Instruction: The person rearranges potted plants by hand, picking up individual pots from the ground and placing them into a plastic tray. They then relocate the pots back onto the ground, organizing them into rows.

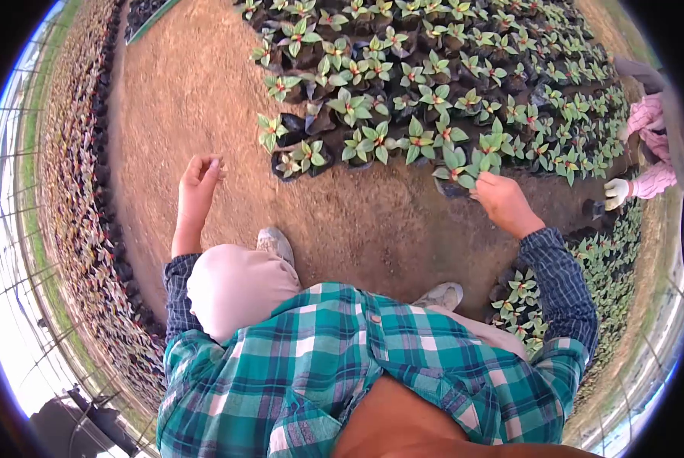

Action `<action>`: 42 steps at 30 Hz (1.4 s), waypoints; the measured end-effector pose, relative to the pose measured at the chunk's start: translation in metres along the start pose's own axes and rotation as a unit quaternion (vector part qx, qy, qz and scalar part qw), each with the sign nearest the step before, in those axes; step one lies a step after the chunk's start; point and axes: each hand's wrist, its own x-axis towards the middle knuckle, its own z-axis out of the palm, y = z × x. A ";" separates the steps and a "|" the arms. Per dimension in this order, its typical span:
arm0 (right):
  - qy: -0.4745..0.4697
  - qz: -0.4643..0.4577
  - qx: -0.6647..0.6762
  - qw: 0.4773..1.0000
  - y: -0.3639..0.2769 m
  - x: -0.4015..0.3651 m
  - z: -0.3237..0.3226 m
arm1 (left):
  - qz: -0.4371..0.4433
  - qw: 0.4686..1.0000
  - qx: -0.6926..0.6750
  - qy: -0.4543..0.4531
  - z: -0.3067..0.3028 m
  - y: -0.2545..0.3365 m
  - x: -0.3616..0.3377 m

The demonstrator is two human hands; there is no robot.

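My left hand (pixel 202 177) hovers over bare soil on the left, thumb and fingers pinched together. Whatever sits in that pinch, if anything, is too small to make out. At the front edge of the plant block, my right hand (pixel 502 201) is closed at the leaves of a potted seedling (pixel 455 165) with broad green leaves. Its black plastic grow bag (pixel 452 188) shows just below the leaves, beside my fingertips. Part of the grip is hidden by the back of the hand. Other bagged seedlings (pixel 309 157) with reddish centres stand close to its left.
Dense rows of bagged seedlings (pixel 433 95) fill the far side. More plants (pixel 527 301) stand near my right elbow, and a long bed (pixel 74 191) lines the left. A co-worker's gloved hand (pixel 617 192) is beside a small black pot (pixel 592 209) at right.
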 end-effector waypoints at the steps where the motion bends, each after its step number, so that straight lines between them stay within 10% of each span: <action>1: -0.039 -0.035 0.006 0.999 -0.013 0.019 0.005 | -0.056 0.994 -0.092 -0.001 0.005 -0.027 -0.006; 6: -0.091 -0.175 0.040 0.979 -0.075 0.104 0.068 | -0.214 0.947 -0.230 -0.072 0.057 -0.139 -0.037; 16: -0.073 -0.152 -0.003 0.986 -0.151 0.173 0.197 | -0.317 0.860 -0.335 -0.221 0.112 -0.134 -0.031; 24: -0.173 0.144 -0.046 0.973 -0.101 0.066 0.077 | -0.261 0.924 -0.152 -0.234 0.087 -0.168 0.037; 31: 0.117 0.587 -0.114 0.793 -0.085 -0.112 -0.032 | -0.225 0.927 -0.005 -0.301 0.078 -0.161 0.069; 36: 0.284 0.737 0.142 0.597 -0.105 -0.206 0.059 | -0.240 0.925 -0.072 -0.287 0.076 -0.202 0.076; 38: 0.254 0.755 0.206 0.568 -0.115 -0.239 0.118 | -0.243 0.921 -0.107 -0.286 0.069 -0.214 0.073; 42: 0.235 0.735 -0.085 0.630 -0.144 -0.248 0.190 | -0.264 0.949 -0.037 -0.168 0.041 -0.249 0.072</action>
